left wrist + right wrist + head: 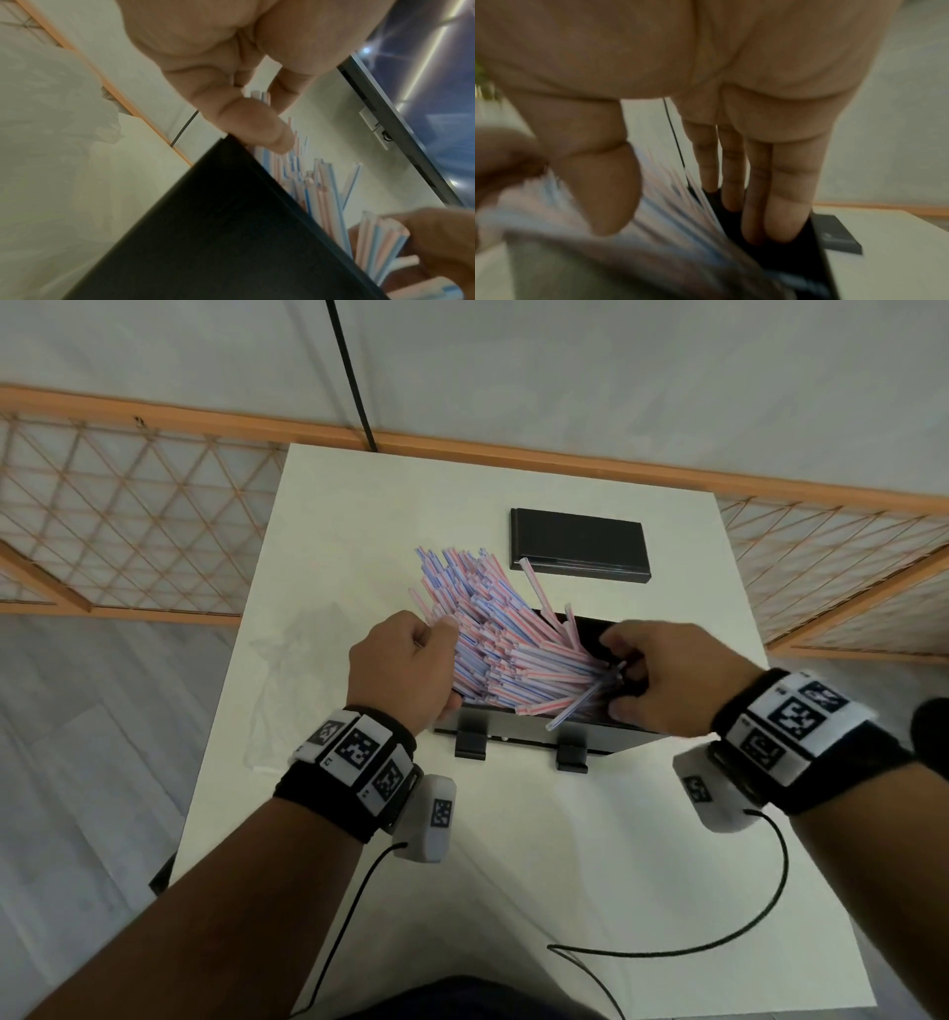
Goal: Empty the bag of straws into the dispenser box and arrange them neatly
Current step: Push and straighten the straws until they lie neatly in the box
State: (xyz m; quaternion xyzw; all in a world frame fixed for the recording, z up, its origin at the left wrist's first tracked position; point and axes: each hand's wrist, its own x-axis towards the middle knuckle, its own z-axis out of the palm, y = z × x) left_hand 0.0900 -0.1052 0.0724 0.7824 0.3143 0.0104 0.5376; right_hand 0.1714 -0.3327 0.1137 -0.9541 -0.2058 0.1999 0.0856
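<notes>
Loosely fanned toward 11 o'clock, red-and-blue striped straws (493,629) overflow the black dispenser box (590,731) — left hand (398,670) and right hand (662,680) each hold a grip on them — white tabletop (513,865), lattice screen (128,516) behind.

No readable text in any view.
Wrist bands (359,752) carry only black-and-white square code markers; tiny characters beside them too small to read.

White table (565,865) against pale wall (565,367), wooden lattice screens (128,516) beside.
</notes>
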